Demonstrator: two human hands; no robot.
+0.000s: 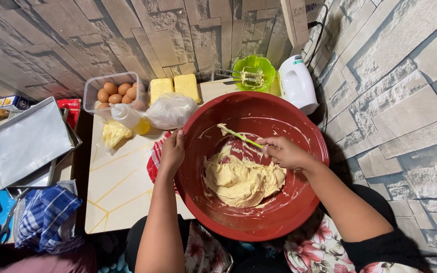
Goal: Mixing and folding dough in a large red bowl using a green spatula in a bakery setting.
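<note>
Far left: scissors and a blue checked cloth lie beside stacked metal baking trays. On the pale desk, at its back edge, stand a clear plastic tub of brown eggs, two yellow butter blocks, a knotted plastic bag of white powder and a smaller bag of yellow contents. The left hand rests on the near-left rim of the large red bowl, fingers curled over the edge and steadying it. The bowl sits at the desk's right end, partly over the person's lap, on a red checked cloth. Inside it lies a mound of pale yellow dough, smeared up the walls. The right hand is inside the bowl above the dough, fingers closed around the handle of a light green spatula, whose blade points toward the far-left wall. Behind the bowl: a green dish holding metal beaters and a white hand mixer against the stone-patterned wall.
</note>
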